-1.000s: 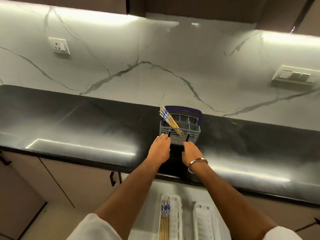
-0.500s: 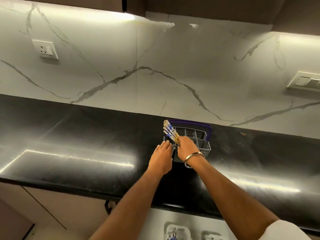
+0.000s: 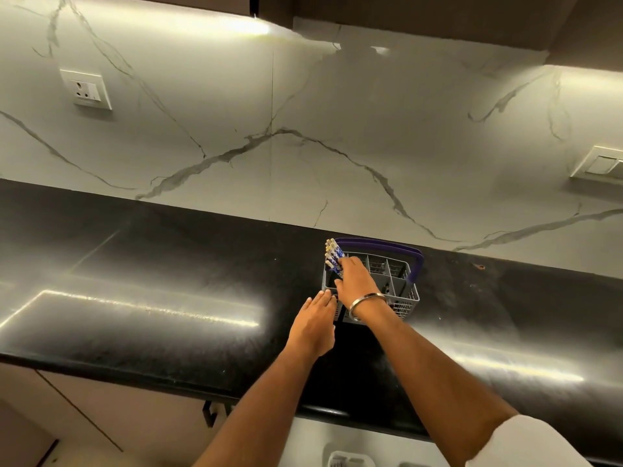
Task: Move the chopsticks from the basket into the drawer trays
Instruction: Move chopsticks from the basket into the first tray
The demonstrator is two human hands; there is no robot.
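While the grey basket (image 3: pixel 401 291) sits far back on the black counter (image 3: pixel 168 298), the right hand (image 3: pixel 355 281) grasps the chopsticks (image 3: pixel 332 256) standing in its left compartment. Left hand (image 3: pixel 315 326) lies released, straight fingertips touching the basket's near left corner.

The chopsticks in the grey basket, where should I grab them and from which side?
Grip the chopsticks as one bundle just below their blue patterned tops, coming from above and the right. They lean up and left out of the basket's left compartment, so only that upper part stands clear of the rim.
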